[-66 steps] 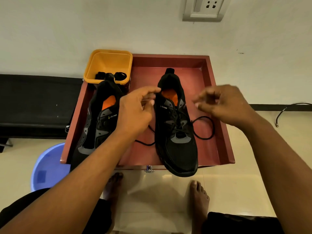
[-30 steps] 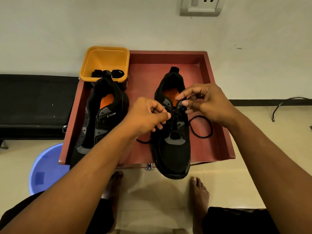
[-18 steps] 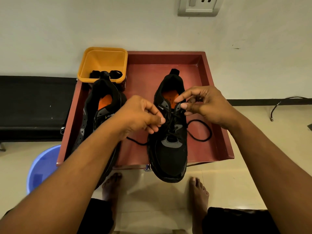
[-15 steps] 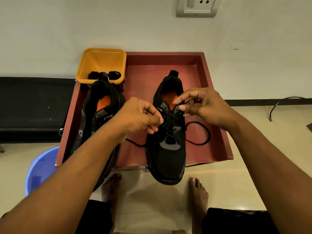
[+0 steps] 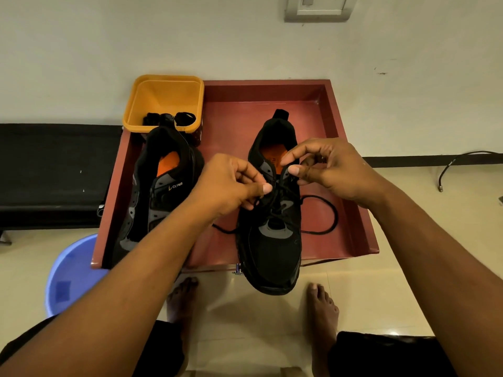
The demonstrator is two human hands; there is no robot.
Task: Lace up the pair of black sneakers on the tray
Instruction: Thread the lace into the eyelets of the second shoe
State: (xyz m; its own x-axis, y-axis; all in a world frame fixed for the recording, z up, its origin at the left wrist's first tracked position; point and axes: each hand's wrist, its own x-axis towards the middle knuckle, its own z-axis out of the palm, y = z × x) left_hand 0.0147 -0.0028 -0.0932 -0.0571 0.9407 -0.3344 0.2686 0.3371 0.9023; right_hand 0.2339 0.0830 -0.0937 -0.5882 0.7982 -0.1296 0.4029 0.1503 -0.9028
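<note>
My right sneaker (image 5: 272, 240) pokes its toe past the red tray's (image 5: 351, 213) near edge; the left sneaker (image 5: 160, 191) hugs the left wall. Bare tray floor lies between and behind them. My left hand (image 5: 226, 186) pinches the lace (image 5: 324, 216); my right hand (image 5: 329, 170) curls half-closed, contents unclear. The yellow bin (image 5: 163, 96) holds dark bundles.

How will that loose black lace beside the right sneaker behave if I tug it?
The lace lies in a slack loop on the tray, so it is probably floppy and will straighten before pulling. The right sneaker overhangs the tray's near edge, so a hard tug might shift it.
</note>
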